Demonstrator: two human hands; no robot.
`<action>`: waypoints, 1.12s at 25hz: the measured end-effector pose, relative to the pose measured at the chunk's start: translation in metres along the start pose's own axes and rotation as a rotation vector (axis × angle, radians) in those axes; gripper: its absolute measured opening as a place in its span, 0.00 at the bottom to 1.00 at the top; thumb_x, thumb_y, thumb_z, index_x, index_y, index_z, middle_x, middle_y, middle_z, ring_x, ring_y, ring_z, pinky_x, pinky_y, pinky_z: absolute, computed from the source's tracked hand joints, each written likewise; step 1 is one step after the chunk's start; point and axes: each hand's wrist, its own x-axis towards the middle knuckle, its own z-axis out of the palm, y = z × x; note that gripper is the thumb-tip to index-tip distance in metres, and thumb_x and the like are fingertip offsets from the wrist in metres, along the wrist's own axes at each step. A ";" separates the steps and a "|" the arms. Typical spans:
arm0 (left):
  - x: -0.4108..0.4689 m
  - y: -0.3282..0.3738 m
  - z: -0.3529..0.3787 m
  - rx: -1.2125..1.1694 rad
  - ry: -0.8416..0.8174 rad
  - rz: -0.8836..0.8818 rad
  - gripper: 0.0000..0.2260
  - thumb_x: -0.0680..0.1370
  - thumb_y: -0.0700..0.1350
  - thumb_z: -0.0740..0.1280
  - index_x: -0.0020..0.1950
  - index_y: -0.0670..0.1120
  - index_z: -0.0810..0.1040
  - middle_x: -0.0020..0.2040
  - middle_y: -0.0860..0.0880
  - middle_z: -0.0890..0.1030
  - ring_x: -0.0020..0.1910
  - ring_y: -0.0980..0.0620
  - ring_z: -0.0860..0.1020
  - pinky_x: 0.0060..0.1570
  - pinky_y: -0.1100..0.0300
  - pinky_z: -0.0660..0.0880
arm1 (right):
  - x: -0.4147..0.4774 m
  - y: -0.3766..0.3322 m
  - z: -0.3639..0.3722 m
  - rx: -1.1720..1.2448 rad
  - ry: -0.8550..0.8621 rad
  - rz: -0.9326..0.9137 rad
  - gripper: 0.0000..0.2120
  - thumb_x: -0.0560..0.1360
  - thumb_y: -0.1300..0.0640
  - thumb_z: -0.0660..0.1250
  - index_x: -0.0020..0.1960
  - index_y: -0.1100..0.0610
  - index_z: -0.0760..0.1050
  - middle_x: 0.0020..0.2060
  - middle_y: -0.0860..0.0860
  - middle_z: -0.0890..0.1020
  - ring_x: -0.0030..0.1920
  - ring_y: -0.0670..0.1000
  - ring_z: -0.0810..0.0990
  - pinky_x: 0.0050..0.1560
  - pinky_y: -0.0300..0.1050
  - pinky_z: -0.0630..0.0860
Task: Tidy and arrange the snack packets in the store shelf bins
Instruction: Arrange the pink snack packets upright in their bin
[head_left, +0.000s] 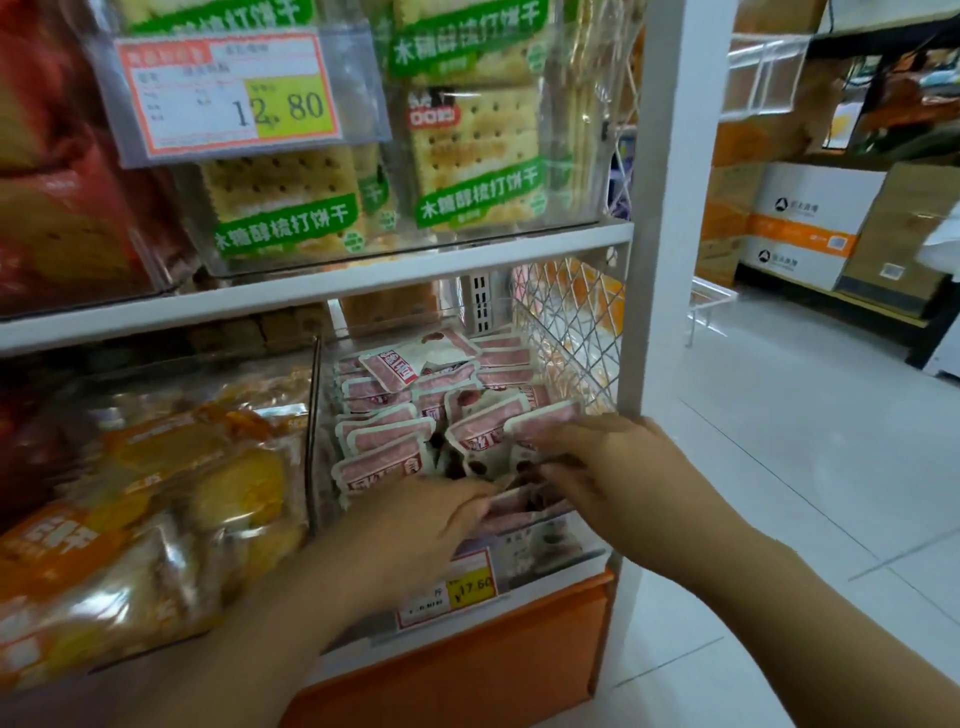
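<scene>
Pink snack packets fill clear bin on lower shelf; back rows neat, front ones tumbled. Left hand and right hand meet over front pile, fingers bent down onto packets, likely gathering them to straighten. Actual grip blurred, cannot tell.

Light is being reflected by the glossy plastic film of the snack packets. They are being enclosed by a bin wall of clear, smooth plastic and, at the shelf's right edge, by a mesh panel of white-coated wire. A matt white finish is being shown by the shelf board. The cracker packs are being wrapped in shiny transparent film. A paper price tag is being kept in a clear plastic sleeve.
</scene>
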 end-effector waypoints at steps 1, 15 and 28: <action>0.002 -0.001 0.000 -0.034 0.019 -0.011 0.17 0.82 0.54 0.50 0.69 0.60 0.67 0.66 0.56 0.74 0.62 0.57 0.72 0.60 0.59 0.69 | 0.007 -0.004 0.004 0.051 0.013 -0.022 0.16 0.79 0.50 0.58 0.66 0.46 0.71 0.63 0.46 0.76 0.62 0.50 0.73 0.63 0.46 0.66; 0.073 -0.012 -0.031 0.258 0.079 -0.038 0.09 0.79 0.50 0.62 0.47 0.49 0.80 0.44 0.51 0.80 0.44 0.49 0.77 0.45 0.56 0.74 | 0.016 0.001 0.019 0.060 -0.121 0.124 0.22 0.80 0.47 0.53 0.72 0.50 0.58 0.61 0.52 0.74 0.61 0.53 0.71 0.60 0.47 0.69; 0.102 0.008 -0.013 -0.197 -0.084 0.033 0.11 0.81 0.42 0.58 0.53 0.40 0.79 0.44 0.46 0.80 0.44 0.51 0.74 0.43 0.60 0.68 | 0.012 0.012 0.022 0.098 -0.083 0.026 0.18 0.81 0.55 0.51 0.70 0.52 0.64 0.59 0.51 0.75 0.57 0.51 0.72 0.57 0.44 0.71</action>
